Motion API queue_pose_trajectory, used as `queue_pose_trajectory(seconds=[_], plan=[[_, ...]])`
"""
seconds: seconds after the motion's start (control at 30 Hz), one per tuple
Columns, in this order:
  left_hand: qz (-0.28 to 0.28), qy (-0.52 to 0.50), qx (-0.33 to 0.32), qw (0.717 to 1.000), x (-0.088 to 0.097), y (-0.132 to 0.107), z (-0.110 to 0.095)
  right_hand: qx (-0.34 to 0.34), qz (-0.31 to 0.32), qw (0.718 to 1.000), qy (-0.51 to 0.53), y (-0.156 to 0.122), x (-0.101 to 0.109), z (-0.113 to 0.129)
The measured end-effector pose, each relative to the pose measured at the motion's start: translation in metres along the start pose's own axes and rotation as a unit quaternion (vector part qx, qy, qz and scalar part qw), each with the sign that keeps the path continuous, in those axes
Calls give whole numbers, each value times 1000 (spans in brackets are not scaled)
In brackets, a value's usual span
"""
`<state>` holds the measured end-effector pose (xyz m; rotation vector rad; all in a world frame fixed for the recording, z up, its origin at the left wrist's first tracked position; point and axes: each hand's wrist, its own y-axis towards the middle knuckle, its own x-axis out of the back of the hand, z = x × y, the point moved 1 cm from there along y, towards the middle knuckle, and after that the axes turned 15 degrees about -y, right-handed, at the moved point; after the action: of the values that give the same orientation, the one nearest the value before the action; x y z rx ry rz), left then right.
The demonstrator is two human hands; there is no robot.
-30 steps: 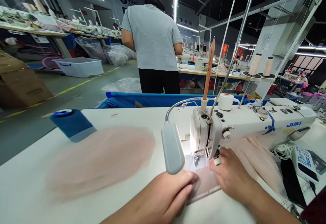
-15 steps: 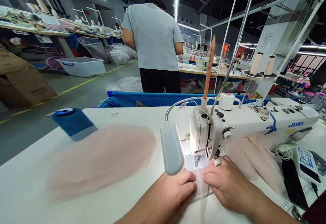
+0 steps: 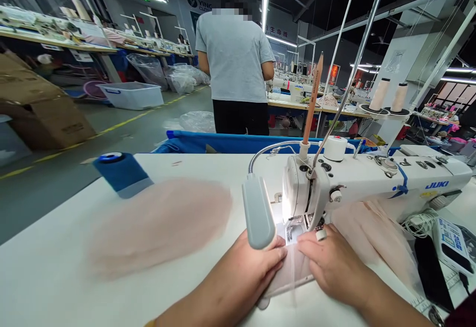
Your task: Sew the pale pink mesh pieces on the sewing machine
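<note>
Fingers (image 3: 277, 253) of the left hand (image 3: 253, 267), bent and close together, rest on a sheer pale strip of fabric (image 3: 293, 267) in the lower centre of the frame; whether they pinch or merely press it, I cannot tell. Slightly spread, the right hand (image 3: 331, 260) has its fingertips at the strip's other edge, its grip equally unclear. Just above stands the sewing machine's needle area (image 3: 295, 230), and more sheer fabric (image 3: 159, 225) lies left of centre
</note>
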<state>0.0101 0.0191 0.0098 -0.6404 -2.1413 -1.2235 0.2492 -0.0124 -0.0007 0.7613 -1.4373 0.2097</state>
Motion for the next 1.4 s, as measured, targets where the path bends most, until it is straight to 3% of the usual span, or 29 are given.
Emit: queue_pose_trajectory(seconds=[0.1, 0.2, 0.33, 0.6, 0.83, 1.03, 1.13, 1.27, 1.4], plan=[[16, 22, 3, 1000, 2, 1, -1, 0, -21, 1000, 4, 0, 1, 0], [4, 9, -10, 1000, -8, -5, 0, 25, -39, 999, 10, -4, 2, 0], [-18, -1, -52, 998, -23, -14, -2, 67, -6, 997, 23, -8, 2, 2], [-18, 7, -52, 998, -28, -19, -2, 41, 7, 999, 10, -8, 0, 0], [14, -20, 13, 1000, -21, -19, 2, 24, 9, 999, 20, -6, 5, -2], [53, -70, 152, 984, -2, -15, -5, 46, 38, 997, 46, -9, 7, 0], [80, -93, 204, 971, -6, -13, -5, 22, -1, 999, 41, -7, -2, 1], [37, -86, 192, 977, -24, -11, 2, -56, -79, 986, 137, -1, -4, 3], [-15, -62, 166, 984, -35, -6, 4, -92, -96, 970, 203, 4, 3, 8]])
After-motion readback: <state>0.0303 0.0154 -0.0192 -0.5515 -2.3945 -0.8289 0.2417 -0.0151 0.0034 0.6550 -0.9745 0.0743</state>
